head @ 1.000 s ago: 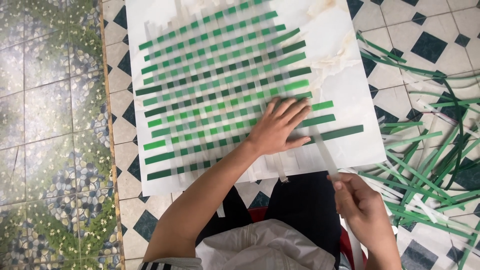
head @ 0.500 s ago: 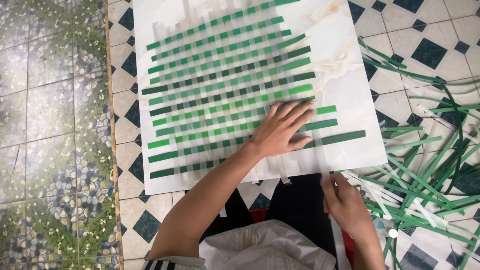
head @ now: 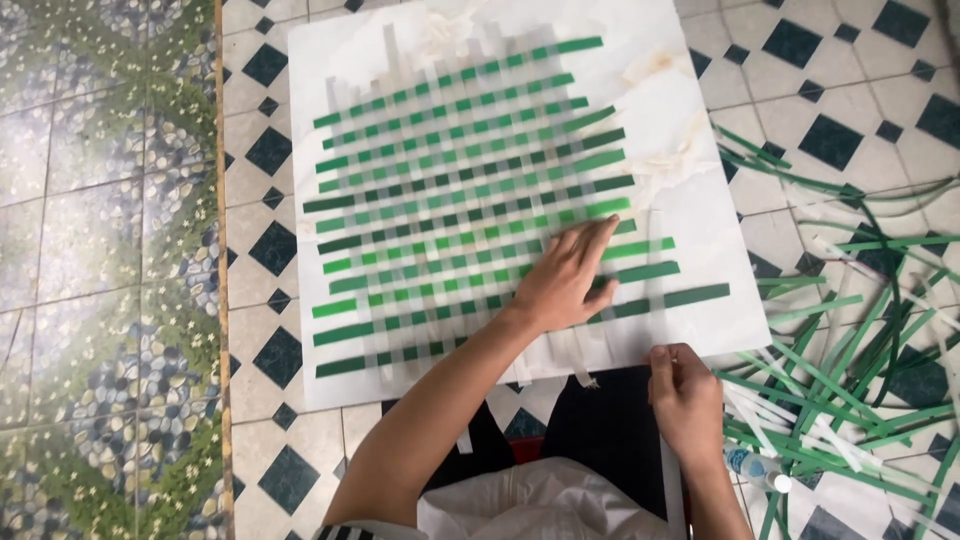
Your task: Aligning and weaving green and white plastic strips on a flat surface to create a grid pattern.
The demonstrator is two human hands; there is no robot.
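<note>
I see left hand [head: 566, 280] flat, fingers spread, pressing green-and-white woven strip mat [head: 470, 190] on white board [head: 680, 130]. Right hand [head: 685, 395], at board's near edge, pinches white strip [head: 668, 470]. Since a second ago, right hand shifted left toward board, view slid; weave unchanged. Loose green strips [head: 850, 370] lie right of board.

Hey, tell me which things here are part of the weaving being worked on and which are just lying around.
In use:
- woven mat of green and white strips
- white board under it
- left hand pressing on the mat
- right hand holding a white strip

Lying about:
- loose green strips
- small bottle
</note>
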